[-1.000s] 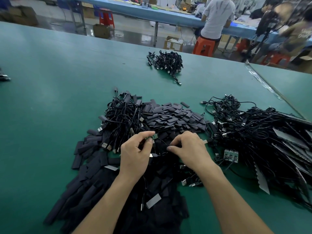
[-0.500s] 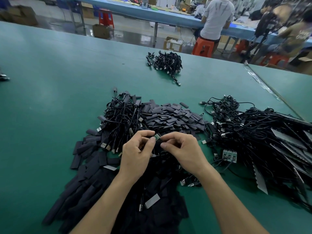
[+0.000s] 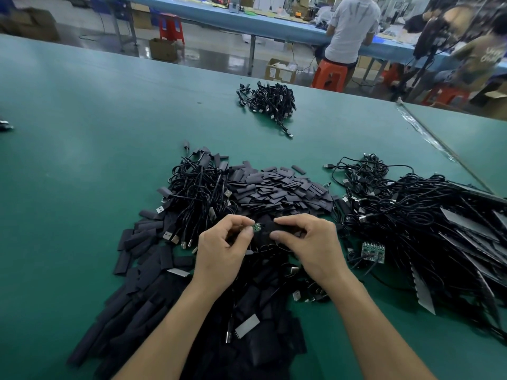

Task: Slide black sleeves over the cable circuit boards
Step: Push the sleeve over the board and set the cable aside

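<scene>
Mid-table, over the sleeve pile: our left hand (image 3: 219, 250) pinches small green circuit board (image 3: 257, 227). Our right hand (image 3: 310, 242), at its 3 o'clock, pinches black sleeve (image 3: 267, 229), mouth just beside board. We judge sleeve light, soft, easily flattened; board stiff, fragile: grip edges.

Green table (image 3: 82, 174). Centre: a heap of flat black sleeves (image 3: 279, 187) spreading toward the near edge, with a tangle (image 3: 197, 193) of USB cables lying on its left part. Far side: a small bundle (image 3: 270, 101) of cables, well apart. Right: a larger cable mass (image 3: 425, 215) (pale strips mixed in), a bare green board (image 3: 373, 251) at its near-left fringe. A taped seam (image 3: 428, 135) crosses the right corner.
</scene>
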### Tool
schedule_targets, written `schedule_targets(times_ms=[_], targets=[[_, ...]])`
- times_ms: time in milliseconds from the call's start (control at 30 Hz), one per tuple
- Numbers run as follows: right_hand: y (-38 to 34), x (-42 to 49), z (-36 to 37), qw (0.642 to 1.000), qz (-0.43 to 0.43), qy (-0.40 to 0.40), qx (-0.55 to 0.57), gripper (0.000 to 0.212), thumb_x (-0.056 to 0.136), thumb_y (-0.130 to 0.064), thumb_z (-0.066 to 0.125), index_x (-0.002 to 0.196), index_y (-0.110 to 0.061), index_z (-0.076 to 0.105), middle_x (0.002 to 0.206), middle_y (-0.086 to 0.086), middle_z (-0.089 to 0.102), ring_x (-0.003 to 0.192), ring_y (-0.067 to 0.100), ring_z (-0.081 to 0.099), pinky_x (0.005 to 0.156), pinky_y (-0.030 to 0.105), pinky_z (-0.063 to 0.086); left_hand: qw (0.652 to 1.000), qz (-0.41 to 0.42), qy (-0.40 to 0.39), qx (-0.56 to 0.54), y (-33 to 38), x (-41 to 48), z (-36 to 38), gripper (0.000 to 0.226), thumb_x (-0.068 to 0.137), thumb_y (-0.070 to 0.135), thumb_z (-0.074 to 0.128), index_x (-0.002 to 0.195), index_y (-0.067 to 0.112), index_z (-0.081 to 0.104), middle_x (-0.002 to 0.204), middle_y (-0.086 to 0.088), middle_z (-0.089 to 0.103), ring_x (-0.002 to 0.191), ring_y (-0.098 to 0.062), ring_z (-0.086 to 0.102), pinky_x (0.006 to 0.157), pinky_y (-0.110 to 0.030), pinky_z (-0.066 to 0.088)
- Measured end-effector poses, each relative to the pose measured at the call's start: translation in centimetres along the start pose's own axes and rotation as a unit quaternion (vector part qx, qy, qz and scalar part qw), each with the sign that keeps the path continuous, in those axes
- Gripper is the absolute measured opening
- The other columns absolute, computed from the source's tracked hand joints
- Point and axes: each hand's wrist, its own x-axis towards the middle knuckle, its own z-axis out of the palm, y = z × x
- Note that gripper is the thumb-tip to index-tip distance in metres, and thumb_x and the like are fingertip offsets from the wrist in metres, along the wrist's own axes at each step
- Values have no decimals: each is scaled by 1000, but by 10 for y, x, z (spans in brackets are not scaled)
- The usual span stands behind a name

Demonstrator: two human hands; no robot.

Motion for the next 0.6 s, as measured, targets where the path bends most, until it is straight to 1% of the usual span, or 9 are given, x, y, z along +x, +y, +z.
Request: schedule_targets(times_ms=[100,200,233,300,367,467,533,600], targets=[[1,0,-6,999,19,-18,20,26,72,-15,87,96,-22,79,84,-15,71,70,-5,63,66,8,47,1000,-9,-7,-4,1,0,0,19,94,11,65,92,29,72,81,7,72,72,-18,68,68,-41,56],[1,-1,-6,999,19,-37,17,25,72,-16,87,95,-25,79,86,-14,72,77,-1,67,71,13,50,1000,-8,-12,1,2,-1,0,20,95,12,64,92,30,72,76,-2,71,68,-29,64,62,-46,53],[1,0,-6,999,20,-37,18,25,72,-17,87,94,-26,79,86,-14,72,78,0,67,73,14,51,1000,-9,-15,0,3,-1,0,20,95,12,64,91,30,72,75,-4,70,68,-31,64,59,-44,53],[2,0,-6,999,23,-40,19,24,73,-18,87,94,-27,79,86,-14,73,80,1,68,75,17,53,1000,-11,-19,-5,4,0,0,21,95,11,64,91,29,73,74,-6,70,68,-32,64,55,-34,53],[2,1,-6,998,24,-47,21,23,73,-18,87,93,-27,80,85,-14,73,80,2,68,75,18,53,1000,-12,-23,-6,5,0,1,20,95,10,64,91,28,73,74,-8,70,69,-32,64,55,-28,53],[2,1,-6,998,27,-51,22,20,74,-17,86,91,-26,80,83,-12,73,76,2,68,72,18,52,999,-12,-28,-17,4,1,1,22,95,8,63,90,27,73,74,-10,70,68,-30,64,56,-15,51],[3,2,-7,998,28,-57,23,18,75,-16,85,88,-27,80,81,-12,73,74,3,68,70,19,52,999,-11,-28,-19,5,1,2,24,95,7,63,89,28,72,74,-8,70,67,-26,64,58,-11,49],[3,3,-7,997,29,-64,23,18,76,-15,84,87,-28,79,80,-11,73,74,4,68,70,19,52,999,-10,-28,-13,5,1,2,24,95,8,63,89,29,72,73,-6,70,67,-25,64,57,-11,49]])
